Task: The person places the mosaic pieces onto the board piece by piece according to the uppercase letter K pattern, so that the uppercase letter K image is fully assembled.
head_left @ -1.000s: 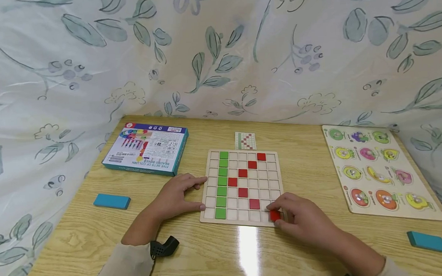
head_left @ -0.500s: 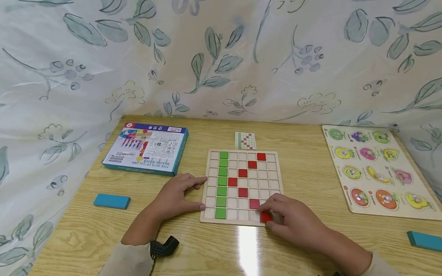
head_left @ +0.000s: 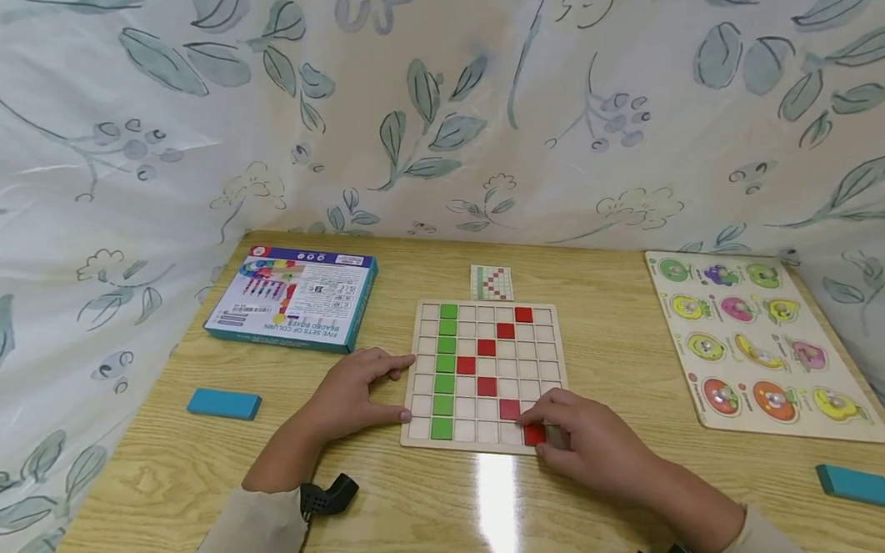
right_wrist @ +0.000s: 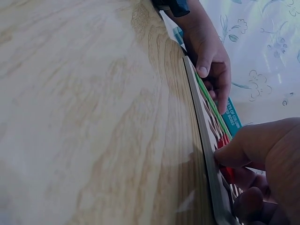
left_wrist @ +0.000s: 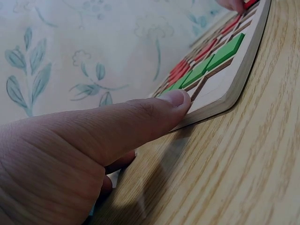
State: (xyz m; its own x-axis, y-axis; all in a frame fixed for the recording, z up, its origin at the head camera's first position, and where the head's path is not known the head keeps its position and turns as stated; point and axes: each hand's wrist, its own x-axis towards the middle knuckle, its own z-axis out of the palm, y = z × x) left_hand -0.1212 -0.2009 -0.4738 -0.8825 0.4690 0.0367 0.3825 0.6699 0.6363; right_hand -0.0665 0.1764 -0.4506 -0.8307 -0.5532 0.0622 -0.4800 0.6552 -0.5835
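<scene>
A wooden grid board [head_left: 466, 445] lies in front of me in the head view. One column of green square tiles [head_left: 444, 383] runs down it, and red square tiles [head_left: 487, 386] form a sideways V. My right hand [head_left: 597, 440] pinches one more red tile [head_left: 534, 435] between thumb and fingers, over a bottom-row cell near the board's right corner. On the board's left edge rests my left hand [head_left: 351, 394], its thumb and forefinger stretched out. In the left wrist view its thumb [left_wrist: 176, 98] lies over the rim beside the green tiles.
Just behind the board lies a small pattern card [head_left: 491, 282]. A flat box [head_left: 293, 297] is at the back left, with a blue block [head_left: 224, 402] before it. Right of the board are a fruit puzzle board [head_left: 762, 347] and a teal block [head_left: 856, 485].
My right hand has shifted left with the red tile, from the board's bottom right corner to the neighbouring cell, and now stays almost still there. The left hand has not moved.
</scene>
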